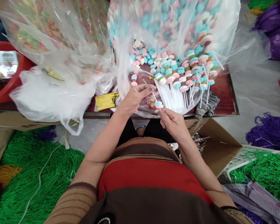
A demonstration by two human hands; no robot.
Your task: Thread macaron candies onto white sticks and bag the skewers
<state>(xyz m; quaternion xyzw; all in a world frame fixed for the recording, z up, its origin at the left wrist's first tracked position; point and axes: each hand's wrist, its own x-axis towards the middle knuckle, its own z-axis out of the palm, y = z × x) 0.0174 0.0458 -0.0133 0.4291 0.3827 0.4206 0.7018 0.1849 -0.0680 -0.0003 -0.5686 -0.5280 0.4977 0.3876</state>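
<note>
Between my hands is a candy stick: a thin white stick carrying a blue-and-pink round candy (158,105). My left hand (135,99) is closed in a pinch at the stick's far end. Closed on the near end, just below the candy, is my right hand (174,123). A bundle of bare white sticks (171,96) lies on the plastic just to the right. Beyond it rest several finished-looking candy skewers (188,70) with stacked pink, blue, white, green and brown pieces. Small ring-shaped gummies (151,103) lie on the plastic, partly behind my fingers.
A big clear bag of pastel candies (151,18) stands open at the back. Left of it are another candy bag (55,31), a crumpled white bag (53,90), yellow twist ties (106,101) and a red basin (13,88). Grey gloves (207,104) lie at the table's (227,96) right edge.
</note>
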